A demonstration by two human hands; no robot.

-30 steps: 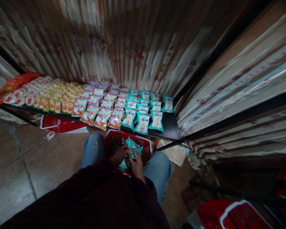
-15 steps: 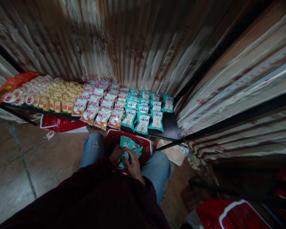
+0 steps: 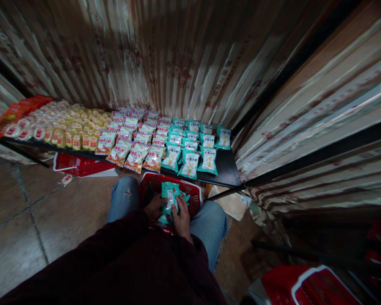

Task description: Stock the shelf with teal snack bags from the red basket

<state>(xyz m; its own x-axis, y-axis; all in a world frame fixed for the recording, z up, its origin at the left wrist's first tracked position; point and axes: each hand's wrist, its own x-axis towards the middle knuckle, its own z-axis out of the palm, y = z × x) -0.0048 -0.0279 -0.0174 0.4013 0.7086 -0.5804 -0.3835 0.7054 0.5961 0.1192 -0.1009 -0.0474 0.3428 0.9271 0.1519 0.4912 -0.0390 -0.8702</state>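
Note:
Between my knees sits a red plastic basket (image 3: 195, 195) with teal snack bags in it. A teal snack bag (image 3: 170, 194), back side up, is held over the basket between both hands. My left hand (image 3: 155, 206) grips its left edge, with the fingertips partly hidden. My right hand (image 3: 181, 217) is closed on its right side, the thumb on the bag's face. In front, on a black shelf (image 3: 226, 166), stand rows of teal-and-white snack bags (image 3: 189, 164), beside orange-and-white snack bags (image 3: 137, 156) with striped tops.
Small yellow packets (image 3: 73, 135) and orange packages (image 3: 15, 113) fill the shelf's left part. Another red basket (image 3: 78, 164) lies under the shelf, near a loose packet (image 3: 66, 180) on the floor. At lower right is a red basket with a white handle (image 3: 307, 279). Plastic-covered sheeting (image 3: 178, 59) hangs behind.
The bag in my hands has turned flatter, its back now facing up. My right hand has shifted slightly right and down, off the bag's middle to its side.

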